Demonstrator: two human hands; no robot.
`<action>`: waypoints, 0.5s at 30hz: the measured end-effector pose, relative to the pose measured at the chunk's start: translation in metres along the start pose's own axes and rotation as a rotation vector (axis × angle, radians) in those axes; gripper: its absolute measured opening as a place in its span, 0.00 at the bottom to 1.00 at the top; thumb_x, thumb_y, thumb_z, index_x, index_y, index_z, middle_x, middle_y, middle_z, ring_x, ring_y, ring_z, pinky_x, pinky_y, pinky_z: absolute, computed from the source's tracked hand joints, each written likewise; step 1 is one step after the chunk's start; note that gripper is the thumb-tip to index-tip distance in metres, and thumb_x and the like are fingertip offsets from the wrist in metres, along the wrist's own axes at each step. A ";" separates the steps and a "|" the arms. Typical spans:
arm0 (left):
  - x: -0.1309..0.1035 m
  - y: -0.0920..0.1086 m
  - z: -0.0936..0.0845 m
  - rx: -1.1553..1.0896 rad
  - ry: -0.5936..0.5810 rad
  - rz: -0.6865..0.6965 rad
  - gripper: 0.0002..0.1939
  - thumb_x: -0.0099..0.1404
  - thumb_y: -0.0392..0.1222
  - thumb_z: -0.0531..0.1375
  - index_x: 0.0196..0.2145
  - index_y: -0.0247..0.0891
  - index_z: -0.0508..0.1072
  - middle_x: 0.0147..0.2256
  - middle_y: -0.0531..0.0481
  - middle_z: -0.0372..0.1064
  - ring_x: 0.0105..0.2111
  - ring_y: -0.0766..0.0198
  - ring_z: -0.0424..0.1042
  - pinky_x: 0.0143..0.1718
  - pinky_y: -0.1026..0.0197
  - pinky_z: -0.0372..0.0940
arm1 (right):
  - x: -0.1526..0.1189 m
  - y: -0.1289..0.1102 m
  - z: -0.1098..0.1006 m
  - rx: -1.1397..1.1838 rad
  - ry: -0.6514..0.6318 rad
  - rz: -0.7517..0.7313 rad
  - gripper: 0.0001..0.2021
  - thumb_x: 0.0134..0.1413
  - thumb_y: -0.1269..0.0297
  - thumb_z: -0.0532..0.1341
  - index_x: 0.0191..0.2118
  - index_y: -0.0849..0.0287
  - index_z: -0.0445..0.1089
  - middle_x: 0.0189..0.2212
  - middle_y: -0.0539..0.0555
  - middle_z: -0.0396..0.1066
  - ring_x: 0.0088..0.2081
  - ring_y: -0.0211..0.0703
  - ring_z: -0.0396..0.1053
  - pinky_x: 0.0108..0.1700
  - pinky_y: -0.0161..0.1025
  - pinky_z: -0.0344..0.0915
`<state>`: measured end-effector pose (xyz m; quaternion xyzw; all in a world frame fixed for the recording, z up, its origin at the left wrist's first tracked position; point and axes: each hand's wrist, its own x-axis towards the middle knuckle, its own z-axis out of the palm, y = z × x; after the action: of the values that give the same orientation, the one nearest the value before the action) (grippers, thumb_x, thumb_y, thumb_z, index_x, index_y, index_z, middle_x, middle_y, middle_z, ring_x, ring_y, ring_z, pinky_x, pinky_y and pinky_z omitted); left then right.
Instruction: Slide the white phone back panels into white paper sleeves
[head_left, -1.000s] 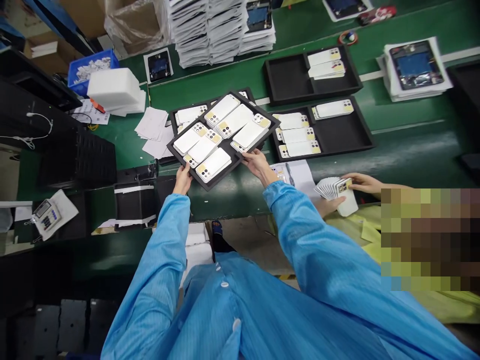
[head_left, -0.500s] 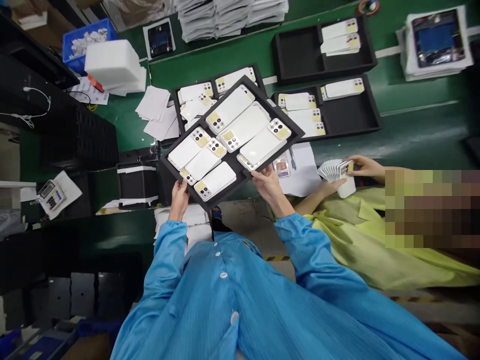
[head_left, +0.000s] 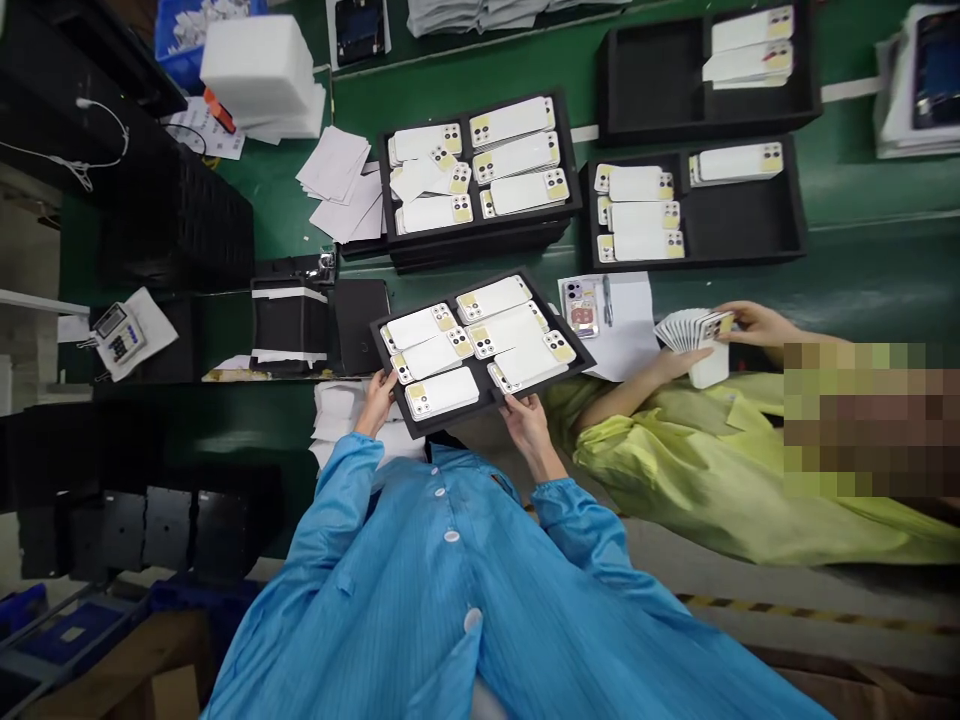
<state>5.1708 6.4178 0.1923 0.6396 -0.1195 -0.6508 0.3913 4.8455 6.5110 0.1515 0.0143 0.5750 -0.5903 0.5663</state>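
Note:
Between my two hands is a black tray [head_left: 486,392] with stacks of white phone-back-shaped sheets [head_left: 444,393] in two compartments. The sheets have yellowish camera areas at one end. My left hand [head_left: 376,402] grips the tray's near left edge, fingers closed on the rim. My right hand [head_left: 527,425] is closed on the near edge, right of the middle; its fingers are partly hidden under the tray. The tray is tilted, its right side angled away from me. Just beyond it, another filled black tray [head_left: 480,226] lies on top of a stack of trays.
On the green bench [head_left: 510,70], two more black trays [head_left: 742,250] stand at the right. Loose white papers [head_left: 334,165] lie left of the tray stack. A co-worker in a yellow-green top [head_left: 675,450] fans white sheets [head_left: 686,330] at my right. A calculator [head_left: 118,335] sits far left.
The tray in my hands has come down and back toward me, away from the tray stack, and turned flatter. The stacked tray behind it now shows fully.

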 end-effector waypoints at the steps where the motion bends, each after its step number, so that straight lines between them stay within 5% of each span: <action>1: 0.000 -0.002 -0.001 0.005 -0.002 -0.004 0.21 0.68 0.52 0.81 0.51 0.41 0.81 0.49 0.45 0.86 0.50 0.57 0.83 0.42 0.62 0.73 | 0.000 0.003 -0.002 -0.002 0.002 0.004 0.33 0.35 0.66 0.86 0.35 0.49 0.61 0.29 0.39 0.69 0.40 0.39 0.78 0.50 0.40 0.82; 7: 0.018 -0.007 0.009 0.034 0.014 -0.023 0.13 0.74 0.46 0.75 0.52 0.42 0.81 0.57 0.44 0.87 0.60 0.54 0.82 0.52 0.59 0.78 | 0.022 0.010 -0.005 -0.025 0.022 0.030 0.30 0.38 0.69 0.83 0.37 0.48 0.61 0.34 0.40 0.75 0.44 0.40 0.81 0.53 0.42 0.82; 15: 0.074 -0.001 0.057 -0.016 0.015 0.010 0.10 0.75 0.41 0.74 0.51 0.40 0.82 0.63 0.39 0.84 0.62 0.56 0.83 0.73 0.49 0.73 | 0.072 0.006 0.002 -0.039 0.029 0.063 0.30 0.43 0.68 0.81 0.38 0.48 0.58 0.33 0.37 0.76 0.47 0.37 0.82 0.60 0.42 0.80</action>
<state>5.1265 6.3502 0.1459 0.6405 -0.1144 -0.6451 0.4005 4.8257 6.4646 0.1001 0.0301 0.5938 -0.5605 0.5765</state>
